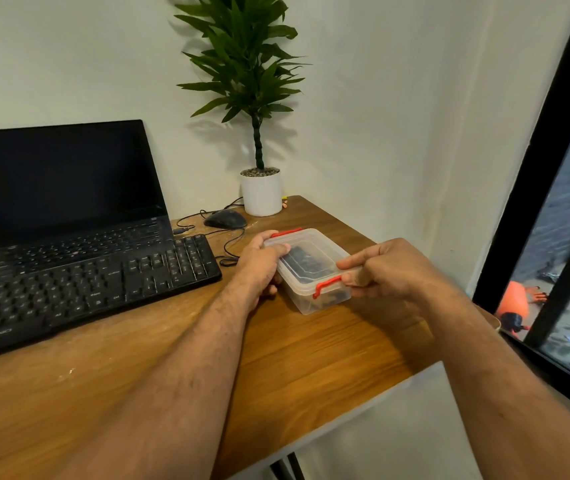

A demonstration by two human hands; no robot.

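Right hand (pixel 391 271) pinches red latch (pixel 326 286) at box's 5 o'clock end | left hand (pixel 262 268) clasps box (pixel 299 289) at 9 o'clock, thumb on lid (pixel 314 244) | box on desk (pixel 311 358), mouse (pixel 225 219) at 11 o'clock | risk: latch popping suddenly may jolt box, spilling contents.

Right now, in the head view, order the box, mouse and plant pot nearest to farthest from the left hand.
1. The box, held in the left hand.
2. The mouse, behind the hand.
3. The plant pot, farthest back.
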